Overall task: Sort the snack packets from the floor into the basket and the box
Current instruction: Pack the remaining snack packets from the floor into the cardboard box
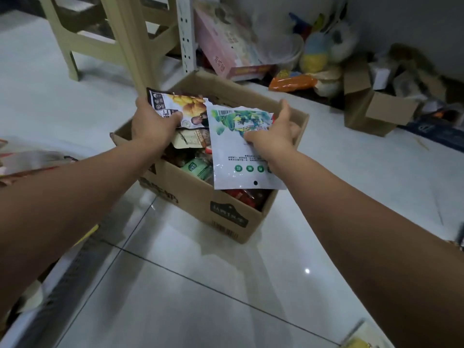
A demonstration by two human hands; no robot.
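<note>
Cardboard box [193,199] sits beneath glossy white packet [233,151].

Setting is looking like a home storage corner. Glossy white floor tiles [226,285] are lying under the snack-filled cardboard box [190,197]. Behind the box, a beige plastic stool [120,43] and a white slotted rack upright [186,33] are standing. Right of it, plush toys [315,55], a pink carton [221,43] and a spare carton [386,111] are crowding the wall [401,18].
</note>
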